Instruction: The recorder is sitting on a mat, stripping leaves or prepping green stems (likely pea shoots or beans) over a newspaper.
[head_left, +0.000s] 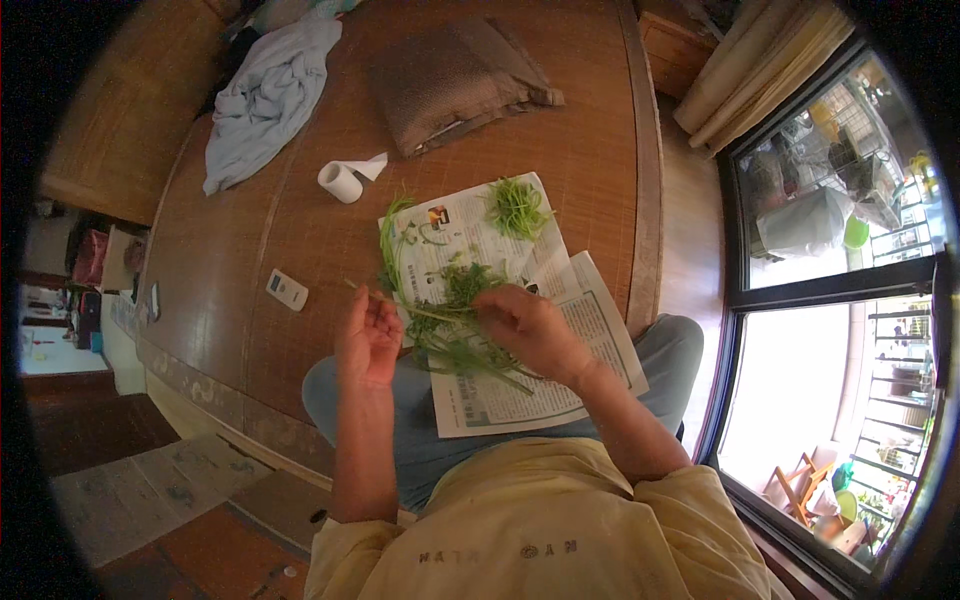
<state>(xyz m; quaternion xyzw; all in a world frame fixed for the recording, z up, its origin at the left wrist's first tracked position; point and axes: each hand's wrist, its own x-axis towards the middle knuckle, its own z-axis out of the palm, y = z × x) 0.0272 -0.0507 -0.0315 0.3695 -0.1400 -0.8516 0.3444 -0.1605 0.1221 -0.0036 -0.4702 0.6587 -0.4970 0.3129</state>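
Note:
Newspaper sheets (600,330) lie across my crossed legs and the wooden surface, bearing leafy green sprigs (460,285), long pale-green stems (395,245) along the left and a separate pile of trimmed stems (515,210) at the top right. My left hand (370,335), palm up with curled fingers, holds a thin stem near the sheets' left edge. Just to its right, my right hand (525,325) is closed on greens, its back toward the camera and its fingertips partly hidden. Loose stalks and leaves trail below and between the two hands.
A toilet roll (340,182), a white remote (287,289), a brown cushion (460,80) and pale crumpled cloth (265,100) lie on the wooden platform (220,240). Glass doors with dark frames (835,296) stand at the right beside a curtain (750,70).

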